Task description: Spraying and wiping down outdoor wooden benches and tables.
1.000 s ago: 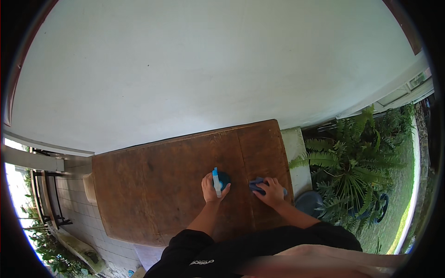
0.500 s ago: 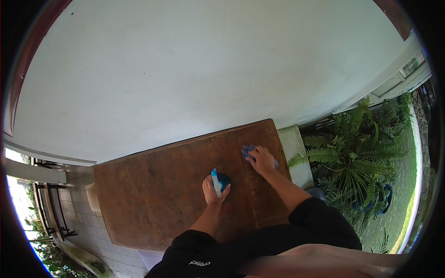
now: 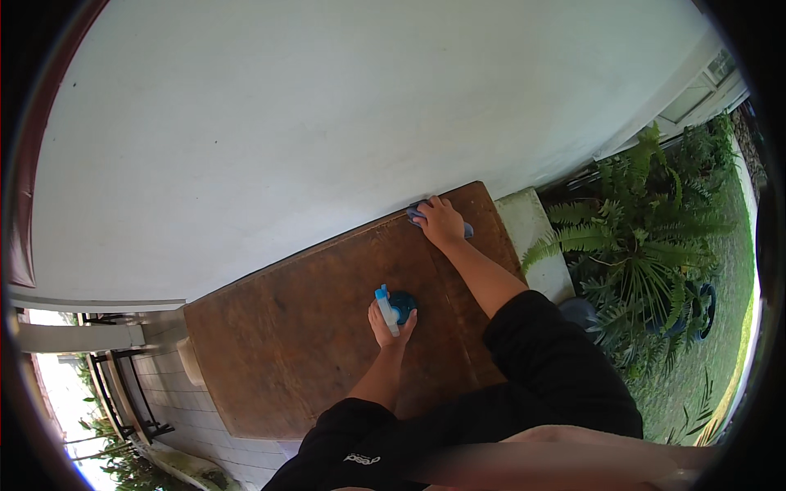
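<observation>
My left hand (image 3: 391,327) is closed around a spray bottle (image 3: 401,306) with a blue and white trigger head and a dark teal body. It is over the middle of a brown wooden table (image 3: 278,344). Under my right hand (image 3: 443,222) is a bunched blue-grey cloth (image 3: 417,214), pressed to the tabletop at its far edge by the wall. My fingers wrap over the cloth, and part of it sticks out on either side of the hand.
A white wall (image 3: 327,123) rises along the table's far edge. To the right are a pale concrete ledge (image 3: 536,237) and leafy ferns (image 3: 639,237) beside grass. At the left, a bench (image 3: 123,393) stands on the tiled floor (image 3: 184,397).
My right hand has slid the cloth away from me to the table's far edge. My left hand still grips the spray bottle, and the whole view has shifted slightly.
</observation>
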### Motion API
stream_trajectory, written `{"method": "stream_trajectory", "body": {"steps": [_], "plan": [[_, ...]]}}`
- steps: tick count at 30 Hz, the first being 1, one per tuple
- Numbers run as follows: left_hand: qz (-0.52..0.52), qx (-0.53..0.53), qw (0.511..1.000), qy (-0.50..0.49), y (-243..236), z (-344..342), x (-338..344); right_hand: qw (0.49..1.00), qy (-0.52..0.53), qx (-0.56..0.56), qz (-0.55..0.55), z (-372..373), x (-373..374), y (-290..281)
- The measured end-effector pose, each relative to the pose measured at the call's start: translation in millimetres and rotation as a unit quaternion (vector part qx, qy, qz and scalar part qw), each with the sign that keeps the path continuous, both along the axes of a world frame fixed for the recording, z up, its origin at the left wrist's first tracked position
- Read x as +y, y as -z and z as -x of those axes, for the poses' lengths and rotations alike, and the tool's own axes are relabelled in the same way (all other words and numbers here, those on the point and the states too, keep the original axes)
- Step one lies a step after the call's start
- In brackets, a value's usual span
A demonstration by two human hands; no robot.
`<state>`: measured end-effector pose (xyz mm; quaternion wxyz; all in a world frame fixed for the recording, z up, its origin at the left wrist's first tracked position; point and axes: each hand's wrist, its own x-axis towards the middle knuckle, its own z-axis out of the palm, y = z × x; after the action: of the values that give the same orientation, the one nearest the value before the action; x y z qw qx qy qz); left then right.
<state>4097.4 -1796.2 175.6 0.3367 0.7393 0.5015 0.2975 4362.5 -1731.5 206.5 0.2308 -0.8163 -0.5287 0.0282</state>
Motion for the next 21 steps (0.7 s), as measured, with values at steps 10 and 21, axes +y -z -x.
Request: {"method": "stream_trajectory", "body": {"steps": [10,21], "plan": [[-0.021,-0.026,0.999,0.016,-9.5,-2.3,-0.7,0.987,0.157,0.020,0.021,-11.1,-131.5,-14.1],[-0.022,-0.071,0.988,0.139,-29.3,9.6,26.6,0.978,0.154,0.105,0.093,202.3,-353.6,-42.2]]}}
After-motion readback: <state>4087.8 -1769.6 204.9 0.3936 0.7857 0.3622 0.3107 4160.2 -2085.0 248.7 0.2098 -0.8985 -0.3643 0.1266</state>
